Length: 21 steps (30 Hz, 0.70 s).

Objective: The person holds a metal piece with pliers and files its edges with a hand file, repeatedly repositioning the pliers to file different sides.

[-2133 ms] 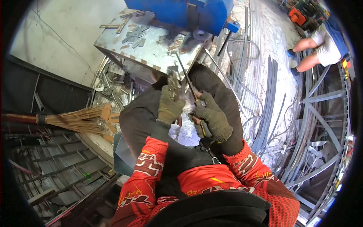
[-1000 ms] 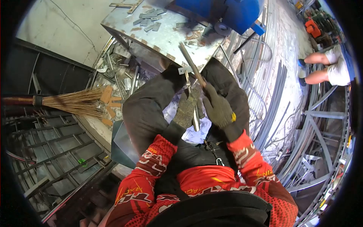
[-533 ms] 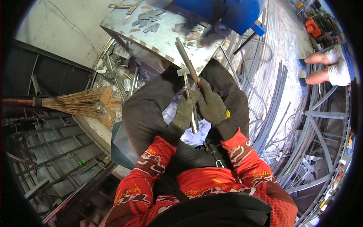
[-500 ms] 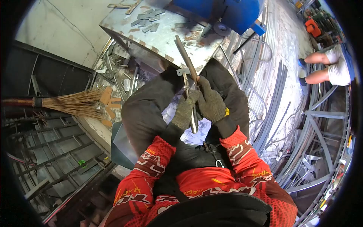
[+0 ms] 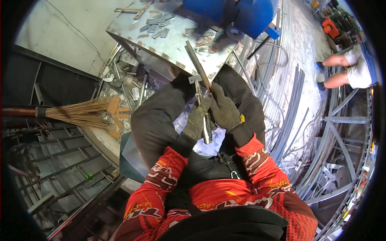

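Observation:
My left hand (image 5: pixel 196 119), in a dark knitted glove, is closed around the handles of a pair of locking pliers (image 5: pixel 198 91). The jaws clamp a small flat metal plate (image 5: pixel 194 79) with a hole in it. My right hand (image 5: pixel 225 110), gloved too, is closed around the lower end of a long brownish metal bar (image 5: pixel 196 60), which slants up and away past the plate's right edge. Both hands are close together above my lap, between my knees. Under them lies a crumpled whitish sheet (image 5: pixel 211 143).
Ahead stands a metal-topped table (image 5: pixel 181 48) with several small metal plates (image 5: pixel 157 25) and a blue machine (image 5: pixel 249 18). A stick broom (image 5: pixel 76 112) lies left. Long metal strips (image 5: pixel 291 104) cover the floor at right, where a person's legs (image 5: pixel 339 68) show.
The whole view has shifted slightly. Both hands keep their grips, and the plate and bar stay close together in nearly the same position.

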Available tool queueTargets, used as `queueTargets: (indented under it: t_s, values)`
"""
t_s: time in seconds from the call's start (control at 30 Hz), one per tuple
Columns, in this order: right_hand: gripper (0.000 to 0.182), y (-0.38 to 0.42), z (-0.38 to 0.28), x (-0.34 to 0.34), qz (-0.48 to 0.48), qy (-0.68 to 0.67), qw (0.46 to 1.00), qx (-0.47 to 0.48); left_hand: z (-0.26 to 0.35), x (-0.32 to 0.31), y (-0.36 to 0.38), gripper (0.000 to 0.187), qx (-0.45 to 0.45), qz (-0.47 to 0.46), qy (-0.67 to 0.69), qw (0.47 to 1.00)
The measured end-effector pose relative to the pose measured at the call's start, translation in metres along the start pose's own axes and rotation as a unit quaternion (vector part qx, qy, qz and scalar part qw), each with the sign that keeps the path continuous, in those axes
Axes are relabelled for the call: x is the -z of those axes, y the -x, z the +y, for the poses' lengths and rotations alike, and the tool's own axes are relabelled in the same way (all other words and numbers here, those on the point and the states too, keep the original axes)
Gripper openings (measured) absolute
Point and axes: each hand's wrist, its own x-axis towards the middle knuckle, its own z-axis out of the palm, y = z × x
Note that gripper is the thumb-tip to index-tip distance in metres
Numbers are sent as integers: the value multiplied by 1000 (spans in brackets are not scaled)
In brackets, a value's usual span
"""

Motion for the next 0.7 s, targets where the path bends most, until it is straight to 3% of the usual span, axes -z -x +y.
queueTargets:
  t_s: [0.13,0.2,0.23,0.37,0.43,0.47,0.53,0.57,0.63,0.7]
  values:
    - [54,55,-5,18,-41,57,995,-72,-10,11,-13,29,-10,-67,70,995]
    - [54,87,1,16,-17,48,998,-38,-1,-3,-4,28,68,-131,295,944]
    - [54,97,1,15,14,33,999,-8,-18,16,-14,27,86,-146,328,929]
    - [52,74,-3,13,57,14,998,-22,-36,38,-29,23,62,-164,305,936]
    - [49,60,-8,17,31,-31,999,-30,-33,36,-33,24,20,-200,210,957]
    - [49,57,-8,15,31,-31,999,-30,-35,35,-32,24,20,-200,210,957]
    - [47,52,-8,10,-35,4,997,-69,-21,13,-15,26,-16,-60,85,994]
    - [47,45,-5,6,-38,4,997,-72,-19,6,-13,26,-13,-58,87,994]
    - [46,19,4,-3,30,-16,999,21,-15,-1,-14,29,6,8,154,988]
    - [46,-2,3,-1,24,16,1000,10,-13,-1,-8,28,-5,9,106,994]
